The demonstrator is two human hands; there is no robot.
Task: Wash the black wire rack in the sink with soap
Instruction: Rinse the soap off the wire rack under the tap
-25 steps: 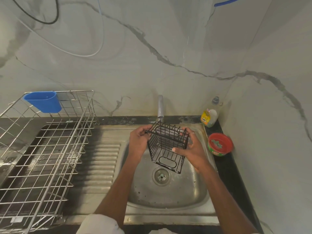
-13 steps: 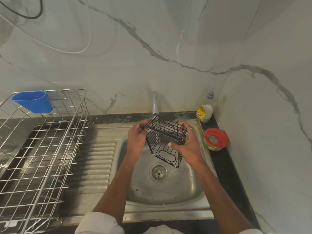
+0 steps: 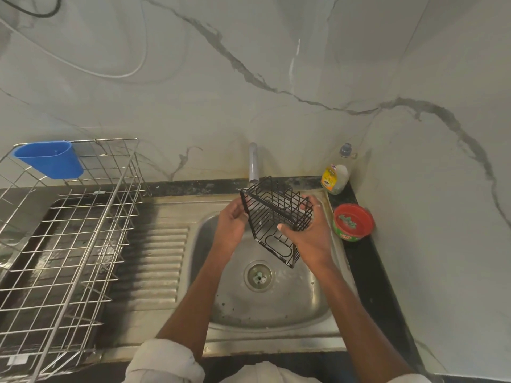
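Held above the sink [image 3: 318, 308], just under the tap [image 3: 253, 163], tilted on one corner: the black wire rack [image 3: 276, 217]. Gripped from both sides. Left hand [image 3: 231, 225] at the left edge of the rack, fingers curled round the top wire. Right hand [image 3: 309, 239] at the right side, thumb pressed on the front wires and the other fingers wrapped behind the far wall of the rack. Not touching the basin; well above the drain [image 3: 257, 275].

Step in hand, by judgement: turning the rack under the tap, either wetting or rinsing it. Hard to tell whether water is running, since no clear stream shows below the spout. No foam seen on the wires, so probably not yet soaped.

Standing on the dark desk [image 3: 367, 261] to the right of the sink: a soap bottle [image 3: 336, 174] in the corner and a red tub [image 3: 353, 223] just in front of it, possibly with a cleaning paste inside. On the left, a metal dish drainer [image 3: 69, 244] with a blue cup [image 3: 51, 159] hung on its rim.

Next move calls for: keeping the rack in the left hand alone, freeing the right hand, reaching to the bottle or the tub near that side, then bringing soap to the wires. Care needed with the one-hand grip, as thin wet wires may slip.
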